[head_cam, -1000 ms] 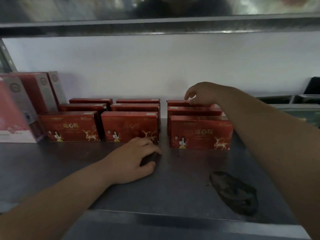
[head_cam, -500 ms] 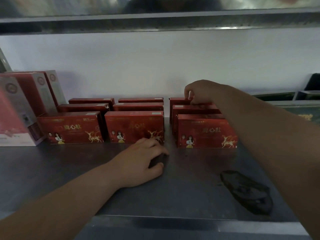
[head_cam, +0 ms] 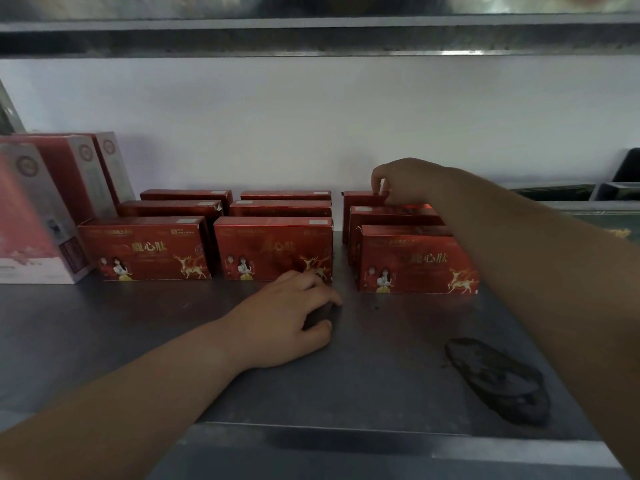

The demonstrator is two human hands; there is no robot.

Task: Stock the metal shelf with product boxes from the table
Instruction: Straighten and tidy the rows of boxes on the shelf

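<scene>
1. Reaching deep into the metal shelf (head_cam: 381,375), the right hand (head_cam: 405,181) pinches the top edge of the rear box (head_cam: 360,197) in the right-hand column. The grip looks meant for nudging that box square behind its neighbours.
2. Resting palm down on the shelf surface is the left hand (head_cam: 287,320), just in front of the middle front box (head_cam: 273,249). Its fingers are loosely bent and grasp nothing, and it is probably bracing the body for the long reach.
3. All the red boxes (head_cam: 145,249) stand on their long edges with printed fronts facing outward, likely so the labels can be read from the aisle.
4. Count: nine red boxes, in three columns of three running front to back.
5. The left and middle columns sit close together. The right column stands slightly apart, and its front box (head_cam: 415,263) sits a little nearer the shelf edge, so this column seems unfinished.
6. At far left stand three taller cartons (head_cam: 38,209), pink and red, one behind another.
7. One dark patch (head_cam: 498,379) marks the shelf surface at front right, and one upper shelf (head_cam: 311,39) runs overhead.
8. No table is in view.
</scene>
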